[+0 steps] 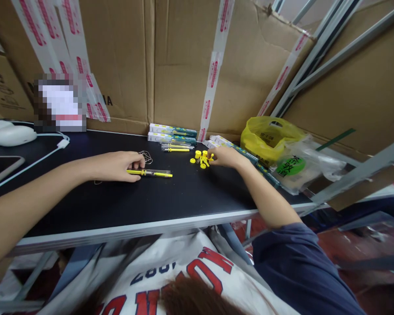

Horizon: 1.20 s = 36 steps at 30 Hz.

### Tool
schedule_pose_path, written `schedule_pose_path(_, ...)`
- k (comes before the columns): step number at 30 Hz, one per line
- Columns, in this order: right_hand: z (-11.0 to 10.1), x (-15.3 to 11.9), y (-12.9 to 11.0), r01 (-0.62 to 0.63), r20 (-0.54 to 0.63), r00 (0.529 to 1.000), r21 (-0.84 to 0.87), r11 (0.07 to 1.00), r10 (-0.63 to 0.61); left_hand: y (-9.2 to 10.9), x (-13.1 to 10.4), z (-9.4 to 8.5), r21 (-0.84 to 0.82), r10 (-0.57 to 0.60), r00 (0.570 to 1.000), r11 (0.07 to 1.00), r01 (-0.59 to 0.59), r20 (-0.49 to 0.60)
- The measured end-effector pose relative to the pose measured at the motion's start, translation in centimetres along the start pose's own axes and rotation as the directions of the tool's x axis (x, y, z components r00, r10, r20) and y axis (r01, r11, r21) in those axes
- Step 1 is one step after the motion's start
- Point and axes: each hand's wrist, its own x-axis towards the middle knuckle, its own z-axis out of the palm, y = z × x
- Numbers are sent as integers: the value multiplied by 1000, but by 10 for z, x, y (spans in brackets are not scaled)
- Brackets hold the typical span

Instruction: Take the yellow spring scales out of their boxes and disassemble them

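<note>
My left hand (126, 166) is closed around one end of a slim, pen-like yellow stick with a clear barrel (156, 173), which points right just above or on the black table. At the middle of the table, the fingers of my right hand (225, 156) are pinched at a small yellow part (211, 156) on the edge of a loose group. Several small yellow plastic pieces (202, 158) lie there, some of them round like caps. Behind them rest more clear-and-yellow pen-like sticks (177, 147). Thin loops of elastic or cord (146, 156) lie beside my left fingers.
Printed long boxes (172, 136) are stacked at the back, and more boxes (236, 148) lie by my right forearm. A yellow plastic bag (265, 138) and a clear bag (293, 168) stand at right. A white cable (36, 164) crosses the left side; cardboard (180, 65) walls the back.
</note>
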Motion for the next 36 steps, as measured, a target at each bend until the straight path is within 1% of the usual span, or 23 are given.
schedule_pose_path(2, -4, -2, -5, 23, -53, 998, 42, 999, -20, -8, -2, -4, -21, 10, 998, 1000, -9, 68)
schedule_pose_path(3, -5, -3, -10, 50, -81, 996, 84, 995, -43, -9, -2, -5, -29, 21, 997, 999, -19, 80)
schedule_pose_path(5, -6, -5, -26, 154, -139, 982, 215, 964, -126, -8, -1, -5, -41, 52, 995, 998, -49, 81)
schedule_pose_path(7, -2, -7, -47, 306, -201, 948, 367, 878, -246, -1, 1, -2, -51, 75, 995, 996, -72, 63)
schedule_pose_path(9, 6, -9, -67, 408, -241, 912, 439, 801, -333, 8, 3, 2, -60, 86, 996, 995, -84, 36)
schedule_pose_path(11, 15, -9, -82, 461, -255, 887, 458, 760, -384, 17, 5, 7, -85, 113, 993, 990, -114, -13)
schedule_pose_path(13, 22, -7, -89, 476, -265, 880, 477, 739, -395, 23, 7, 11, -99, 126, 991, 986, -130, -51)
schedule_pose_path(16, 27, -4, -87, 455, -282, 890, 527, 717, -358, 26, 8, 15, -100, 101, 994, 989, -105, -44)
schedule_pose_path(19, 28, -2, -80, 442, -288, 897, 553, 706, -335, 23, 7, 18, -82, 73, 997, 994, -76, -33)
schedule_pose_path(26, 24, -2, -76, 478, -293, 878, 492, 728, -378, 22, 7, 19, -40, 69, 997, 997, -70, -16)
schedule_pose_path(29, 23, -2, -75, 485, -309, 873, 492, 723, -376, 24, 7, 19, -59, 65, 997, 996, -67, -29)
schedule_pose_path(32, 23, -2, -73, 485, -300, 874, 497, 720, -381, 25, 8, 18, -68, 71, 997, 995, -73, -24)
schedule_pose_path(36, 23, -1, -72, 489, -290, 872, 510, 707, -394, 22, 8, 18, -60, 36, 999, 997, -38, -35)
